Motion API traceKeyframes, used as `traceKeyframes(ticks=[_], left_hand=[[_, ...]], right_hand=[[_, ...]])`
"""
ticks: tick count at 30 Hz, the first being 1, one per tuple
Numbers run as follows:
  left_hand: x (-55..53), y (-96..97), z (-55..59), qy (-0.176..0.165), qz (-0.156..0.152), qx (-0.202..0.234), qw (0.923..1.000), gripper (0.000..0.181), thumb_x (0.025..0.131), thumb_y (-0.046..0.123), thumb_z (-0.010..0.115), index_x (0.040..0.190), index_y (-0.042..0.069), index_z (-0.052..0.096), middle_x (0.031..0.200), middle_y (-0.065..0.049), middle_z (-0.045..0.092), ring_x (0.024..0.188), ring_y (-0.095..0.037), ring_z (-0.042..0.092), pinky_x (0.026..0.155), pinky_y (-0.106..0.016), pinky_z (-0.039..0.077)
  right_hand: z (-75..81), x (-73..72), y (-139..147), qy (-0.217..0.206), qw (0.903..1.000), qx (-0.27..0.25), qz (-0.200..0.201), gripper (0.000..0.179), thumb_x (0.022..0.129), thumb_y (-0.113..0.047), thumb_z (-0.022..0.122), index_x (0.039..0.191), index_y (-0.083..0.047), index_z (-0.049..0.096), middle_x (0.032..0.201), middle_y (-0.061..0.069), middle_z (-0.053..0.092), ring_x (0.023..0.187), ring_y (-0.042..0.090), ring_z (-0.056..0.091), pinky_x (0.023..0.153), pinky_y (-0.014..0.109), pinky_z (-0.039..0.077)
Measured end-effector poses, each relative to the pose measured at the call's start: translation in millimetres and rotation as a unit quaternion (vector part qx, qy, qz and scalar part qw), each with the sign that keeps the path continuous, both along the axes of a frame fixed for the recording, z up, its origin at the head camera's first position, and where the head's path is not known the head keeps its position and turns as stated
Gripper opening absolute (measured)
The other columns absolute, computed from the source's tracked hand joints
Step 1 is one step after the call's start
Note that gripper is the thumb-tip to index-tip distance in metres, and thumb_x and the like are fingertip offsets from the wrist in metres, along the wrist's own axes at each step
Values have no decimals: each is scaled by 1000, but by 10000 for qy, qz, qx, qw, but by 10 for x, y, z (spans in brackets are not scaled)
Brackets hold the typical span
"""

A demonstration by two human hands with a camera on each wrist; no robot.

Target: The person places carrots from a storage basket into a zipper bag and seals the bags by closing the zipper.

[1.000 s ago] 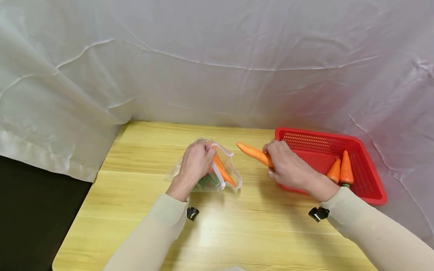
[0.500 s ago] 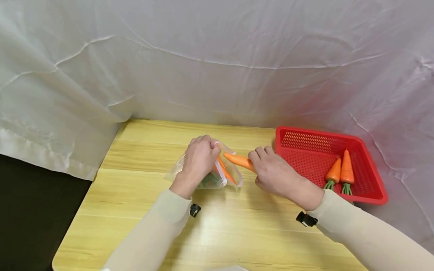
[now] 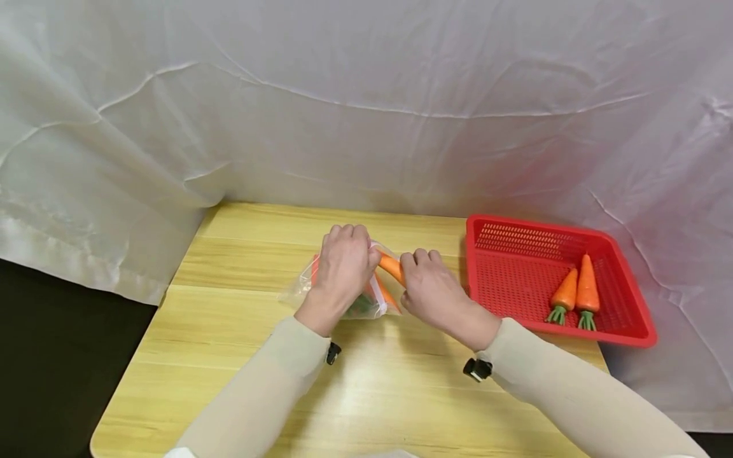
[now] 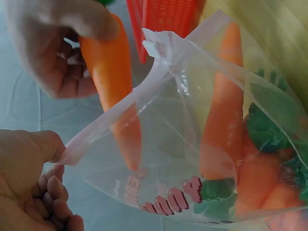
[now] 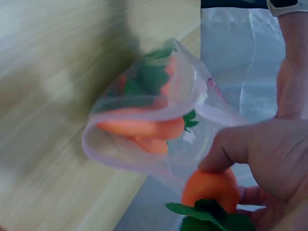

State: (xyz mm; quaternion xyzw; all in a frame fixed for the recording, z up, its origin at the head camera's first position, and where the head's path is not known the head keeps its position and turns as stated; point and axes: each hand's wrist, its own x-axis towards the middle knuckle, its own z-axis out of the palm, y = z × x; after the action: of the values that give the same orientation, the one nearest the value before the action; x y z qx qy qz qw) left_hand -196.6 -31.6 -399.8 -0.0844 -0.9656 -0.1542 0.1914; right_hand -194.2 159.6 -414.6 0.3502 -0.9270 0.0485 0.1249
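Observation:
My left hand pinches the mouth edge of a clear zip-top plastic bag between thumb and finger. Several orange carrots with green tops lie inside it, seen through the film. In my right hand is another carrot, gripped near its leafy top. Its pointed end is within the bag's mouth, as the left wrist view shows. Seen from the right wrist, the green leaves stick out past the fingers and the bag's opening gapes wide. From the head, both hands cover much of the bag.
A red perforated basket stands at the right of the wooden table. Inside it lie a shorter carrot and a longer carrot. Grey cloth hangs behind the table.
My right hand has moved left from beside the basket, bringing the carrot's tip into the bag's mouth. My left hand has shifted slightly right, still holding the bag's edge.

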Motion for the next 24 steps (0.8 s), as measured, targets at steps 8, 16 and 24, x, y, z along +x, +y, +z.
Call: traceKeyframes(ticks=[8, 16, 24], left_hand=[[8, 44, 40, -26, 127, 94, 9999, 15, 91, 14, 70, 81, 8, 61, 74, -5, 58, 74, -28, 54, 70, -38, 47], [34, 97, 98, -233, 142, 427, 9987, 18, 96, 19, 70, 84, 8, 62, 77, -6, 61, 75, -28, 57, 73, -40, 49], [36, 68, 118, -563, 82, 877, 9945, 18, 98, 18, 68, 86, 7, 63, 79, -8, 62, 79, -30, 58, 78, -40, 49]], right_hand=[[-261, -18, -153, 1029, 9946, -105, 86, 24, 85, -6, 74, 105, 2, 62, 93, 15, 61, 83, 33, 57, 64, 39, 56], [-433, -113, -240, 1392, 9891, -412, 250, 15, 96, -15, 72, 103, -2, 68, 101, 13, 66, 93, 33, 62, 65, 39, 61], [-505, -212, -262, 641, 9782, -1638, 1105, 27, 98, -5, 71, 124, 3, 72, 133, 18, 67, 121, 36, 66, 104, 42, 56]])
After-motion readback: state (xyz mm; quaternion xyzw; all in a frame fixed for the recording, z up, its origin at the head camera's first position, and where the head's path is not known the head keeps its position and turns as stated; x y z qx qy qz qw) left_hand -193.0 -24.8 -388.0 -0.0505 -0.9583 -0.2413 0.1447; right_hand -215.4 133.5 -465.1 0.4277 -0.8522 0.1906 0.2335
